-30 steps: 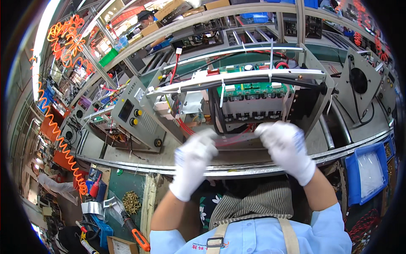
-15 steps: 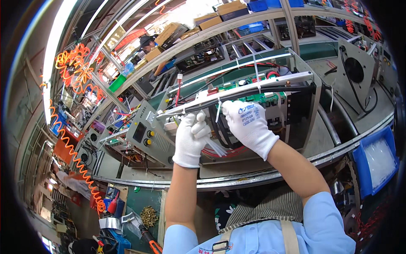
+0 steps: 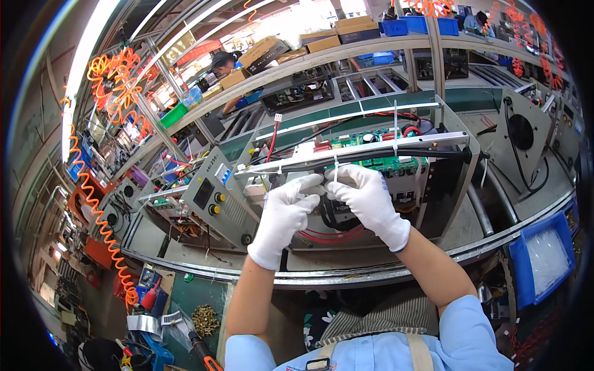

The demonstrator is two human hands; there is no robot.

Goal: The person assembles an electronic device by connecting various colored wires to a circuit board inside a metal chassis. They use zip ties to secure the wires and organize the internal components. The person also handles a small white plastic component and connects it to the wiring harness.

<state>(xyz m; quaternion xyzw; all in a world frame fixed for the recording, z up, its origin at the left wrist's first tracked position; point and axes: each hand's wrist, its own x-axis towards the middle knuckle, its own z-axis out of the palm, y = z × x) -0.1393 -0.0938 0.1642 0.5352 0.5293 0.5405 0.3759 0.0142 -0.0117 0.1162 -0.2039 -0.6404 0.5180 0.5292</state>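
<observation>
A long open-sided machine chassis [image 3: 297, 155] lies across the bench, green circuit boards inside. A thick black cable [image 3: 427, 152] runs along its near metal rail, with a white cable tie [image 3: 336, 166] looped round it at the middle. My right hand [image 3: 370, 201], in a white knit glove, pinches this tie just below the cable. My left hand [image 3: 286, 216], gloved alike, is closed beside it, fingertips close to the right ones; what it holds, if anything, is hidden. Another cable tie [image 3: 395, 127] stands upright on the rail to the right.
Another chassis with a grey front panel [image 3: 209, 188] stands at the left; a panel with a black fan [image 3: 520, 132] is at the right. A blue bin [image 3: 544, 253] of clear plastic pieces hangs at the bench's right. Brass fittings [image 3: 205, 319] lie low left. A co-worker [image 3: 223, 65] is beyond the rack.
My left hand has come up and right, beside my right hand; the bundle of white cable ties below it no longer shows. My right hand has turned and grips the tie lower. The view has shifted.
</observation>
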